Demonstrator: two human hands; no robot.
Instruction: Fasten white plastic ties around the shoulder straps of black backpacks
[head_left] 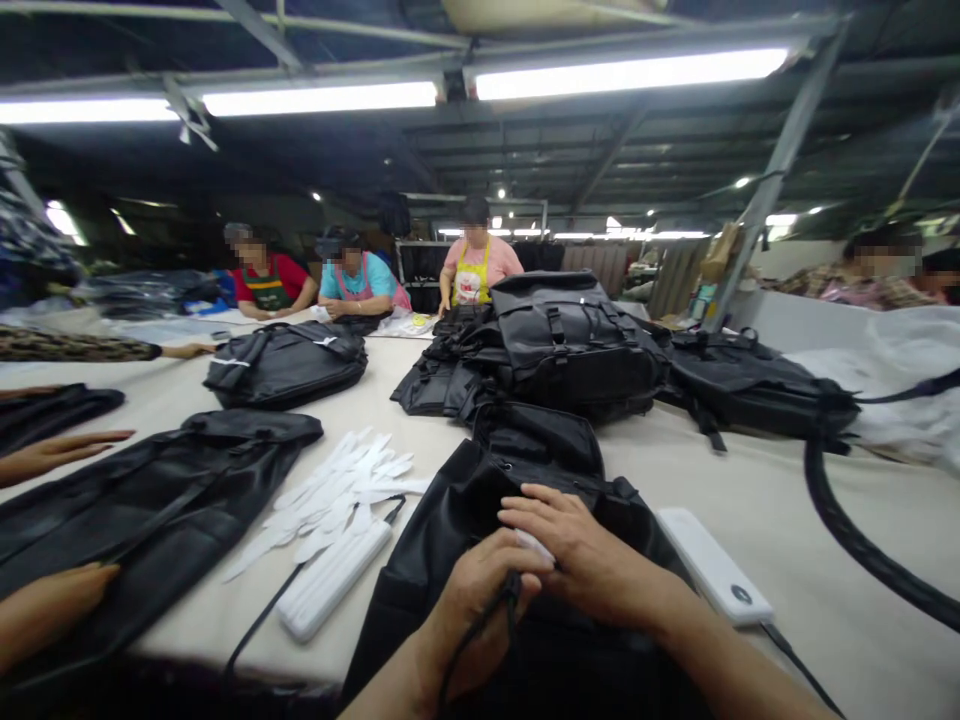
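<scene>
A black bag point(420, 560) lies in front of me, with both my hands over it. My left hand point(476, 600) is closed, and a thin black cord point(511, 588) comes out of its curled fingers and hangs down along the wrist. A small white piece point(534, 547) shows between the two hands; its kind cannot be made out. My right hand point(581, 550) lies palm down with fingers stretched out, touching the tips of the left fingers and the white piece. The lower part of the bag is dark and partly behind my forearms.
Left of the bag are white gloves point(337, 490) and a white power bank point(334, 578) with a cable. Another white power bank point(712, 565) lies right. Black backpacks point(570, 340) are piled ahead. A co-worker's hands rest by a long black bag point(187, 500). Several people work beyond.
</scene>
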